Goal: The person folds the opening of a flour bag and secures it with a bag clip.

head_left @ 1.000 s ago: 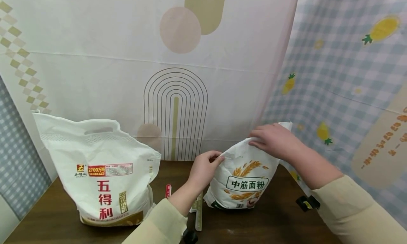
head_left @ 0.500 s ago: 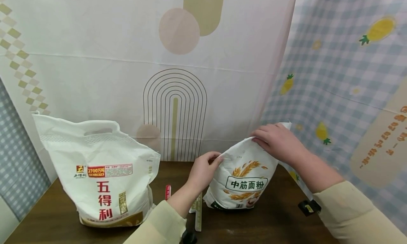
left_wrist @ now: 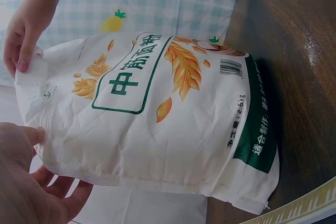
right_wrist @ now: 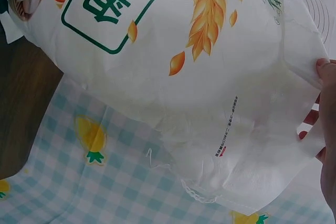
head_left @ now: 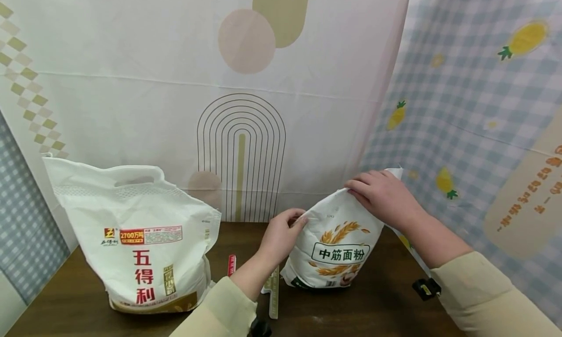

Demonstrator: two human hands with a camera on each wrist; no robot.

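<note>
A white flour bag (head_left: 338, 264) with wheat ears and a green-framed label stands on the dark table, leaning slightly. My left hand (head_left: 282, 233) pinches its upper left edge. In the left wrist view, the left thumb lies on the front of the bag while the other fingers reach around its edge. My right hand (head_left: 384, 195) grips the top edge farther right, thumb in front. The right wrist view shows the bag's upper part (right_wrist: 252, 103) pulled flat, with fingertips visible through a gap at its edge. A bigger white flour bag (head_left: 145, 234) with red characters stands untouched at left.
Between the bags lie a red strip (head_left: 231, 265) with white marks and a pale yellow-green ruler (head_left: 274, 293), partly behind the left forearm. A black strap piece (head_left: 426, 288) hangs by the right sleeve. Printed cloth (head_left: 175, 108) hangs behind the wooden table (head_left: 364, 317).
Both hands keep their hold and the flour bag stays in place. The whole view shifts slightly; the right hand moves only a little along the top edge.
</note>
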